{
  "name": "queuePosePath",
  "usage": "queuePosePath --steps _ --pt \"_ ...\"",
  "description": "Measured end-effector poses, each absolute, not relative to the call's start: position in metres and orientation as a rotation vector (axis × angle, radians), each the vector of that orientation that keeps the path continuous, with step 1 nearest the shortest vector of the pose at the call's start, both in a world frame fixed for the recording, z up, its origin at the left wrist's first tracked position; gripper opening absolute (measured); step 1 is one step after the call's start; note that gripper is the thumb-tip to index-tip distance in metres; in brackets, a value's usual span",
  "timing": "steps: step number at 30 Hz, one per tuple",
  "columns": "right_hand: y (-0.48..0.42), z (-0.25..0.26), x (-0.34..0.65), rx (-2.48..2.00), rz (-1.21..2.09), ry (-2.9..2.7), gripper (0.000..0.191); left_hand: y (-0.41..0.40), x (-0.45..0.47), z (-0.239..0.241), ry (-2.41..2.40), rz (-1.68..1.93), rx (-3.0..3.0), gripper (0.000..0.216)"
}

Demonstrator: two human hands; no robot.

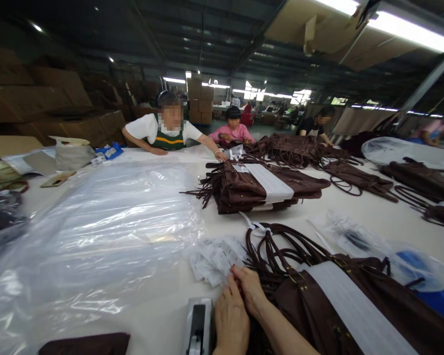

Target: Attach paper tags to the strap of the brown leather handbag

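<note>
Two bare hands are seen at the bottom edge of the view, pressed close together: the left hand (pixel 230 320) lies just beside the right hand (pixel 252 291), and the fingertips of both are pinched on the small white paper tags (pixel 216 259) spread on the white table (pixel 163 310). Whether one tag is fully clamped cannot be told, since the fingers cover it. Just right of the hands, a stack of brown bags (pixel 340 305) with a white paper band across it is laid, its looped handles reaching toward the tags. A grey tagging tool (pixel 198 325) is set on the table just left of the left hand. A large sheet of clear plastic bags (pixel 96 231) is spread over the left half of the table. Farther back, a second banded pile of brown bags (pixel 259 187) is placed, and it is touched by the hand of a person in a white shirt (pixel 163 130) leaning over the far edge.
</note>
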State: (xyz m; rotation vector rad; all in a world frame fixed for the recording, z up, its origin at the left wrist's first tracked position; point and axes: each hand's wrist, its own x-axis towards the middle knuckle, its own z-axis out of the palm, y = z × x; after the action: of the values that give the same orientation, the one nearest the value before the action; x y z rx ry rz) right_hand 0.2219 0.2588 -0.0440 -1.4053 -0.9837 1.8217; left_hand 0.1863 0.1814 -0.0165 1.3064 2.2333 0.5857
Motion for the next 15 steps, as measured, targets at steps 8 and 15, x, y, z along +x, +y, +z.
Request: queuePosePath --steps 8,15 --pt "0.257 -0.033 0.222 -1.373 1.841 -1.243 0.034 0.191 0.177 -0.043 1.918 0.771 0.774 0.029" --pt "0.274 -0.02 0.22 -1.31 1.924 -1.529 0.024 0.184 0.181 -0.065 1.32 1.252 0.091 0.027"
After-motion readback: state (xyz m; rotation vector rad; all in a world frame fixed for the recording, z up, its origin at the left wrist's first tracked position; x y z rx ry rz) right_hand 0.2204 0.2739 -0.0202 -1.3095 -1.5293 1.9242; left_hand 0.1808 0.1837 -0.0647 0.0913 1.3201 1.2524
